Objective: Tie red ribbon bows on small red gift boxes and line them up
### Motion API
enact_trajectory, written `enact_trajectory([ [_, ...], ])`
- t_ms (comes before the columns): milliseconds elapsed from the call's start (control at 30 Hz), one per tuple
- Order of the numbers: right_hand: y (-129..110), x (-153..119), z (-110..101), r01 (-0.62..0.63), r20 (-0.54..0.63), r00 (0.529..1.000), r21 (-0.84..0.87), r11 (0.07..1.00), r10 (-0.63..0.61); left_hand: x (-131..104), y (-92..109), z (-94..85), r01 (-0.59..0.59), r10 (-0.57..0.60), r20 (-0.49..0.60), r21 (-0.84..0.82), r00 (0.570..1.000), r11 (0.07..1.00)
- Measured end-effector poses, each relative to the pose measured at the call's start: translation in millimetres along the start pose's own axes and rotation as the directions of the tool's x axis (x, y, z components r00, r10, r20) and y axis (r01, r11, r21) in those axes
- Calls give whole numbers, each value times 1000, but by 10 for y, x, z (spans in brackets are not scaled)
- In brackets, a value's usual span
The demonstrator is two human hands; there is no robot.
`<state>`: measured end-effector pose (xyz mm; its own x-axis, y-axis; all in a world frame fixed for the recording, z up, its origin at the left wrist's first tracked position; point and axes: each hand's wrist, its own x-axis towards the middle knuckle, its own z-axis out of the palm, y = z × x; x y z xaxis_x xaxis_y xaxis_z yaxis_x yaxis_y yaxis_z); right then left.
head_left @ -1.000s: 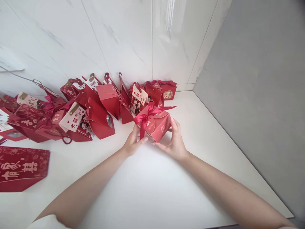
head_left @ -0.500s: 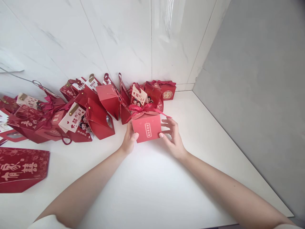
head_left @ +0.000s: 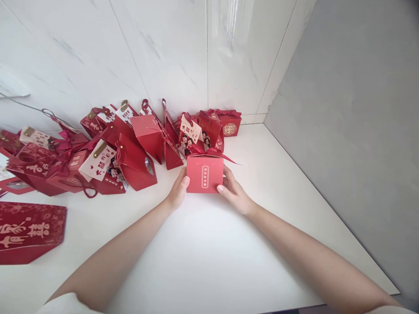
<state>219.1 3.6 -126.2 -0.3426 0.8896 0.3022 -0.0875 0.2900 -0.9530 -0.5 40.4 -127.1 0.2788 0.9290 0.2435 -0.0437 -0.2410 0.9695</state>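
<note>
A small red gift box [head_left: 204,174] with a red ribbon bow on top stands upright on the white tabletop [head_left: 209,244], its labelled front face towards me. My left hand [head_left: 176,192] grips its left side, thumb on the front edge. My right hand [head_left: 234,194] grips its right side, fingers wrapped round the box. Both forearms reach in from the bottom of the view.
Behind the box lies a heap of red gift boxes and bags [head_left: 131,144] with tags and ribbons along the marble wall [head_left: 147,52]. A flat red carton [head_left: 29,231] lies at the left. A grey wall [head_left: 353,109] bounds the right; the table edge runs at lower right.
The box has been turned from a tilted corner-on pose to upright with its front face square to me. Both hands have closed in on its sides.
</note>
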Motion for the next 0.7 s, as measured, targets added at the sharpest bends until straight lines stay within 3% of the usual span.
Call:
enact_trajectory([
  [500, 7, -2, -11, -28, -40, 999, 14, 1000, 28, -4, -14, -9, 9, -8, 44, -14, 999, 1000],
  [600, 15, 9, -5, 24, -113, 993, -66, 998, -31, 0, -2, -8, 31, -31, 34, -11, 999, 999],
  [700, 62, 24, -5, 38, -262, 960, -214, 976, -95, 14, 19, 0, 118, -118, 1, -9, 993, 993],
])
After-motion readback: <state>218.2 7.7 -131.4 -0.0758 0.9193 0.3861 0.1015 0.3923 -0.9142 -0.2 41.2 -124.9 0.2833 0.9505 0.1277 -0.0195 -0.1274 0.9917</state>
